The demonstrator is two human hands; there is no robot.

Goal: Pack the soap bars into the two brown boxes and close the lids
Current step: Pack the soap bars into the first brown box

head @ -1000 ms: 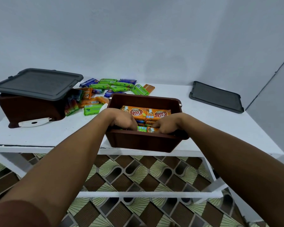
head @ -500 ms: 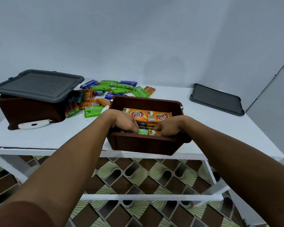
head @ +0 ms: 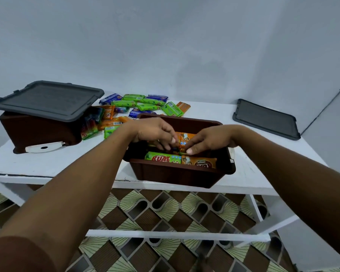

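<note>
Soap bars [head: 165, 159] fill the brown box [head: 181, 174]; left hand [head: 153, 130] pinches one, right hand [head: 212, 138] presses flat-fingered; loose bars [head: 145, 104] and gray lid [head: 267, 120] lie behind.

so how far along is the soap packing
Done: the near brown box holds rows of bars, a green bar and an orange bar at its front wall. In hand: the left hand and right hand are inside it, fingertips on the middle bars. Left: loose bars lie on the table behind, the spare lid lies off to the right, and the other box has its own lid only askew.
</note>
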